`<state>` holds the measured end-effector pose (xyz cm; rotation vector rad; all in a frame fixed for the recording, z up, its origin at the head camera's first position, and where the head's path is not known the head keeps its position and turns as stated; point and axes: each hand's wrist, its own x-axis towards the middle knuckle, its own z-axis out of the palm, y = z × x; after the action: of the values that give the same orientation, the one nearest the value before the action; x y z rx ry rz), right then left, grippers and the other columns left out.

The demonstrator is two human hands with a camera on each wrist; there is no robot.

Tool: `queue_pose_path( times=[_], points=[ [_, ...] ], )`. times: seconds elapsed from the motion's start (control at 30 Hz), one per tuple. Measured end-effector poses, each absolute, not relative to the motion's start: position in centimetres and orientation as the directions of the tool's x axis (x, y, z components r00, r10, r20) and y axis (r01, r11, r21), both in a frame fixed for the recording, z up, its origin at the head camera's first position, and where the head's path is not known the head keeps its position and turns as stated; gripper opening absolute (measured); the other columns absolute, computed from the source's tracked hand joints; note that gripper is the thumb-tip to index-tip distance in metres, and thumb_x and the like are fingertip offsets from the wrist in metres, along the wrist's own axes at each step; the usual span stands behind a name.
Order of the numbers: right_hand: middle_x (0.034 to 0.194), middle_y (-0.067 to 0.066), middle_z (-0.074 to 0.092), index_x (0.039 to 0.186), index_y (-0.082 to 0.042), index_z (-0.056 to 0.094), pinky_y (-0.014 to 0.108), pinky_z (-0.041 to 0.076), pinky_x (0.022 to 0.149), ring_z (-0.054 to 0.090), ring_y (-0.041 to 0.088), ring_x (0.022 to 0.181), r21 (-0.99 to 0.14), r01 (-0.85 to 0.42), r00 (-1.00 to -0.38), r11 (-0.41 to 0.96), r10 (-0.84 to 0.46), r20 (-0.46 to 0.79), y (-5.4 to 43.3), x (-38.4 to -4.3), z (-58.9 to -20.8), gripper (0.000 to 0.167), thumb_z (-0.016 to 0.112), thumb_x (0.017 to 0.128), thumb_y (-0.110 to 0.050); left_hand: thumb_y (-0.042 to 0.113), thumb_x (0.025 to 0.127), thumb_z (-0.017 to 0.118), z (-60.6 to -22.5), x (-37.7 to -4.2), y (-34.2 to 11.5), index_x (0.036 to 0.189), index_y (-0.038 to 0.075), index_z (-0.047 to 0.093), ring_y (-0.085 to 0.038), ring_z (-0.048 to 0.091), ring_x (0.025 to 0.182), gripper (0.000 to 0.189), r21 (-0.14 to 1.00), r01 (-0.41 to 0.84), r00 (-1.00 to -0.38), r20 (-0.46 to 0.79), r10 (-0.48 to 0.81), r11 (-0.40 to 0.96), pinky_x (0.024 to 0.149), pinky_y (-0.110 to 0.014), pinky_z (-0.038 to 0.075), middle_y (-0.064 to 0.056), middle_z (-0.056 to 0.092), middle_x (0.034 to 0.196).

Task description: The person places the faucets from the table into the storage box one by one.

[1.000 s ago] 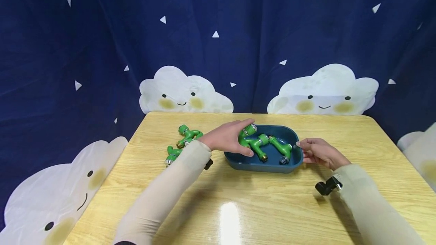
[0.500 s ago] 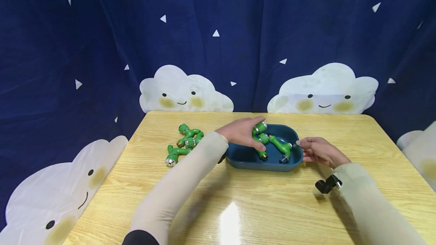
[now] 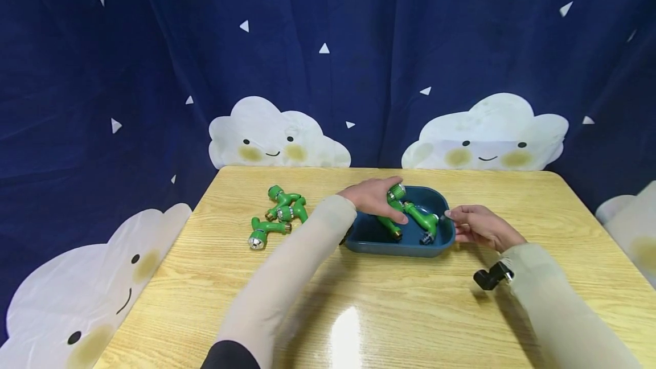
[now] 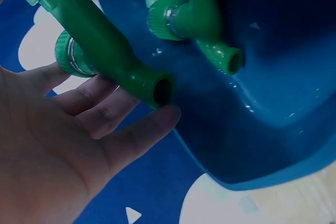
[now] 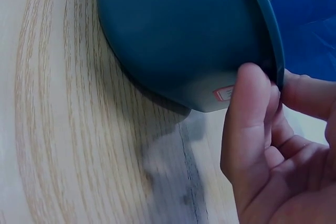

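My left hand [image 3: 378, 198] is over the left half of a dark blue oblong tub [image 3: 397, 249], gripping a green tap [image 3: 397, 192] with a ribbed knob. In the left wrist view, fingers curl behind that tap and its hollow end points toward the tub. Two more green taps lie inside the tub: one with a brass end [image 3: 392, 229], partly hidden by the left hand, and another tap [image 3: 424, 222] to its right. My right hand [image 3: 480, 226] pinches the tub's right rim, thumb on one side and fingers on the other, as the right wrist view shows.
On the wooden table [image 3: 410, 306], several green taps [image 3: 270, 229] lie grouped left of the tub. A dark blue curtain [image 3: 328, 73] with white clouds hangs behind the table's far edge. A small red-edged label [image 5: 224, 93] is on the tub's outside.
My left hand has moved right with its tap, further over the tub, uncovering more of the taps on the table. My right hand stays at the rim.
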<state>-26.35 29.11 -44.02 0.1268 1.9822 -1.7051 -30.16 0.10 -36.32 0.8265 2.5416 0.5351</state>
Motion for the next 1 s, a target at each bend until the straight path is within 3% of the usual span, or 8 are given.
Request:
queue_pose_path(
  times=[0.17,0.4,0.57,0.83,1.0],
  points=[
    [0.075,-0.005,0.064,0.103,-0.006,0.057,0.022,0.059,0.065,0.064,0.004,0.066,-0.896,0.395,-0.859,0.203,-0.264,-0.439,29.0,-26.3,-43.9,0.02,0.055,0.103,-0.025,0.059,0.077,0.074,-36.8,-30.4,-0.1,0.159,0.03,0.019,-0.021,0.048,0.137,0.103,0.481,0.429,-0.747,-0.288,0.6,0.765,0.112,-0.04,0.043,-0.003,0.044,0.155],
    [0.075,-0.006,0.064,0.103,-0.007,0.058,0.022,0.06,0.065,0.064,0.004,0.066,-0.891,0.397,-0.859,0.22,-0.252,-0.445,29.1,-26.3,-44.0,0.02,0.055,0.103,-0.026,0.058,0.08,0.073,-37.4,-30.6,0.2,0.16,0.031,0.017,-0.023,0.038,0.147,0.102,0.444,0.431,-0.749,-0.31,0.586,0.786,0.117,-0.043,0.038,-0.001,0.035,0.162],
    [0.075,-0.006,0.064,0.103,-0.007,0.058,0.022,0.059,0.065,0.063,0.003,0.066,-0.893,0.392,-0.861,0.221,-0.254,-0.441,29.1,-26.3,-44.0,0.019,0.054,0.103,-0.026,0.055,0.081,0.073,-37.9,-30.6,0.4,0.161,0.028,0.015,-0.023,0.039,0.147,0.102,0.414,0.444,-0.746,-0.32,0.583,0.795,0.117,-0.042,0.039,-0.002,0.036,0.161],
    [0.076,-0.006,0.063,0.104,-0.005,0.057,0.023,0.06,0.067,0.063,0.004,0.067,-0.893,0.385,-0.861,0.233,-0.258,-0.438,29.1,-26.4,-44.0,0.021,0.052,0.104,-0.025,0.057,0.081,0.073,-38.3,-30.7,0.5,0.16,0.031,0.015,-0.024,0.035,0.149,0.102,0.311,0.435,-0.777,-0.345,0.526,0.845,0.117,-0.045,0.038,-0.002,0.034,0.162],
    [0.076,-0.005,0.064,0.107,-0.004,0.056,0.023,0.06,0.066,0.064,0.004,0.067,-0.89,0.395,-0.862,0.227,-0.243,-0.445,29.1,-26.4,-44.0,0.023,0.053,0.103,-0.026,0.057,0.081,0.074,-38.5,-30.9,0.7,0.16,0.03,0.016,-0.024,0.042,0.144,0.102,0.245,0.435,-0.793,-0.351,0.498,0.866,0.113,-0.045,0.042,-0.003,0.038,0.16]
  ],
)
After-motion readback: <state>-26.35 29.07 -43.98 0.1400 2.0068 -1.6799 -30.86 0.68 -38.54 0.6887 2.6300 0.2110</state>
